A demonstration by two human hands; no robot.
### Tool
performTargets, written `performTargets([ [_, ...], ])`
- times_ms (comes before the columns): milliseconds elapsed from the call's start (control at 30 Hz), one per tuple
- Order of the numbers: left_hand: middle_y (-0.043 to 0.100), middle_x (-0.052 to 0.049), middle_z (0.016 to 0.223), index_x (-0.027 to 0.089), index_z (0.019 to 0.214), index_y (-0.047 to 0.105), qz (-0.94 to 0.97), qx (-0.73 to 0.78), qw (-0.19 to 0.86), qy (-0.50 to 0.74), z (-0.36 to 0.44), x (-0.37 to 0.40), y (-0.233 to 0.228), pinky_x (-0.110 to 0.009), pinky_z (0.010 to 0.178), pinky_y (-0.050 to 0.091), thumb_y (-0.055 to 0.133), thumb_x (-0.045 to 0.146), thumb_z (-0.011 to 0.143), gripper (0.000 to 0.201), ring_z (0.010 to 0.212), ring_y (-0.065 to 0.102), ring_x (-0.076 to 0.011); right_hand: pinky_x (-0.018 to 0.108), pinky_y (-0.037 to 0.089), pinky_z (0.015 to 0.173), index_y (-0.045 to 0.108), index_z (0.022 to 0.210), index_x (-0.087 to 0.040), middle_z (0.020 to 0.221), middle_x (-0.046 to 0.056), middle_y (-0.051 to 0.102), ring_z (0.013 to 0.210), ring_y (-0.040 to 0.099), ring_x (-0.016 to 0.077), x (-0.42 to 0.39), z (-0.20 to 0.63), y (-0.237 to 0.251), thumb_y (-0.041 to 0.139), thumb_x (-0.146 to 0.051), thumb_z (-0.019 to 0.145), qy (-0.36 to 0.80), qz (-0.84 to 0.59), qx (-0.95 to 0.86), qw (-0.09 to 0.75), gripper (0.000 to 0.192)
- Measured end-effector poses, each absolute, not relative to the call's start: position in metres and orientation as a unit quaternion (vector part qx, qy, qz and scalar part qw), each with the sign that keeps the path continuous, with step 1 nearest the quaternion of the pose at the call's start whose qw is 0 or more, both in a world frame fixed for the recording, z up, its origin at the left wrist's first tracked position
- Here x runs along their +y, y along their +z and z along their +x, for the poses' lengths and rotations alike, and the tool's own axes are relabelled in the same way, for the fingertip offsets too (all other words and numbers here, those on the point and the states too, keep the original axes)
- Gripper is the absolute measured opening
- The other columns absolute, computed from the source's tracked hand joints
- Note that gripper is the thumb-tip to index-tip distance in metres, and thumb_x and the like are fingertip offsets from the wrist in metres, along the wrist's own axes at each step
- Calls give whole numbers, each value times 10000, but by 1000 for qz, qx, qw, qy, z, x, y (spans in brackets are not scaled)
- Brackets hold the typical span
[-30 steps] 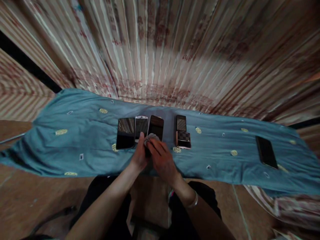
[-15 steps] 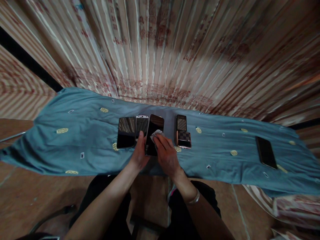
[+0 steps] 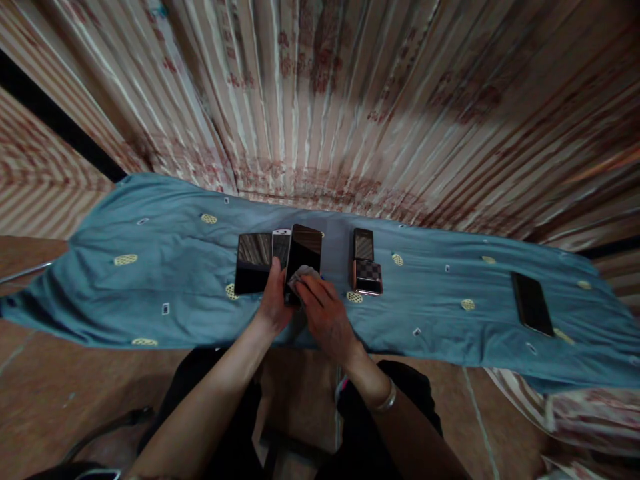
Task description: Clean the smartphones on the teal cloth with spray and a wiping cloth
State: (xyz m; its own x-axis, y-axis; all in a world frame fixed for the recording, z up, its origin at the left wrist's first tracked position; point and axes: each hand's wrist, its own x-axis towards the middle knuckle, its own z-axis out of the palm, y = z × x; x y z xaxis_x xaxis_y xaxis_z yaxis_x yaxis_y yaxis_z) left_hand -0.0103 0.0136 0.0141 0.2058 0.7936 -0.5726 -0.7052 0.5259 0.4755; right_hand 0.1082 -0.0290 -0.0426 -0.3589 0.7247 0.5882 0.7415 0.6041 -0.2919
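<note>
Sat low over a brown tiled floor [image 3: 50,400], dark trousers [image 3: 210,387] at the bottom of the view, a pale bangle [image 3: 387,400] on the right wrist. Gripped a black phone [image 3: 303,250] in the left hand [image 3: 274,303], thumb and fingers closed round its lower left edge, its top tilted up and away above the near middle of the blue cloth [image 3: 150,280]. Pressed a small grey wiping rag [image 3: 301,275] against the lower part of the screen with the right hand [image 3: 325,317], fingertips bunched shut on the rag.

Judged the step to be a screen wipe, caught with the rag low on the glass and most of the dark face bare above it. Judged the next move to call for a steady hold from the left hand and light, even strokes up toward the top edge, with care not to knock the neighbours.

Just beyond, laid flat on the cloth: a wide black handset [image 3: 253,263], a slim white phone [image 3: 280,241] partly hidden behind the lifted one, and to the right a slider phone with a chequered lower half [image 3: 367,263]. Well apart at the far right, another dark phone [image 3: 533,303]. Behind everything, a striped curtain [image 3: 350,100] with reddish print.

Found no brand, label or writing legible anywhere: screens dark, only reflections, the cloth's yellow motifs too small to make out.
</note>
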Motion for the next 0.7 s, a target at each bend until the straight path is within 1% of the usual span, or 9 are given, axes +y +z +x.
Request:
performTargets([
  [133,775,-107,876,121,866,749,66,391,783,479,-8,11,12,-306,857,581,232,481,1058,658,911,745,-200,381,541,1070,613,1346,-99,1297,156,674,1251,590,230,-24,114,-39,438,-89,995,-29,-452,-810,373,393],
  [267,776,-108,887,122,936,758,66,390,782,481,-11,13,9,-332,850,587,294,532,1036,627,888,747,-218,399,525,1090,606,1354,-82,1307,173,667,1279,568,239,-26,112,-41,447,-91,989,-24,-446,-817,364,397],
  [367,777,-113,874,122,945,758,64,393,775,491,-15,17,6,-332,826,593,278,538,1036,641,855,752,-217,402,511,1103,612,1343,-79,1298,173,671,1287,566,239,-31,106,-43,459,-81,979,-18,-432,-828,358,395],
  [433,780,-118,869,119,960,758,64,395,770,498,-17,20,5,-330,811,595,263,531,1038,649,838,755,-217,402,510,1101,618,1335,-89,1293,166,676,1271,577,235,-34,103,-44,453,-75,979,-17,-425,-834,352,393],
  [567,786,-143,911,109,1044,756,79,381,775,497,-21,23,4,-352,794,598,290,598,1011,676,841,759,-241,414,525,1080,606,1362,-138,1295,150,684,1237,602,228,-35,103,-45,453,-94,989,3,-426,-840,335,406],
  [700,784,-162,966,101,1091,749,83,368,783,494,-21,22,6,-380,829,591,252,603,1015,711,887,757,-258,394,536,1066,623,1351,-161,1283,138,690,1214,622,220,-30,109,-45,459,-106,994,4,-446,-827,342,397],
])
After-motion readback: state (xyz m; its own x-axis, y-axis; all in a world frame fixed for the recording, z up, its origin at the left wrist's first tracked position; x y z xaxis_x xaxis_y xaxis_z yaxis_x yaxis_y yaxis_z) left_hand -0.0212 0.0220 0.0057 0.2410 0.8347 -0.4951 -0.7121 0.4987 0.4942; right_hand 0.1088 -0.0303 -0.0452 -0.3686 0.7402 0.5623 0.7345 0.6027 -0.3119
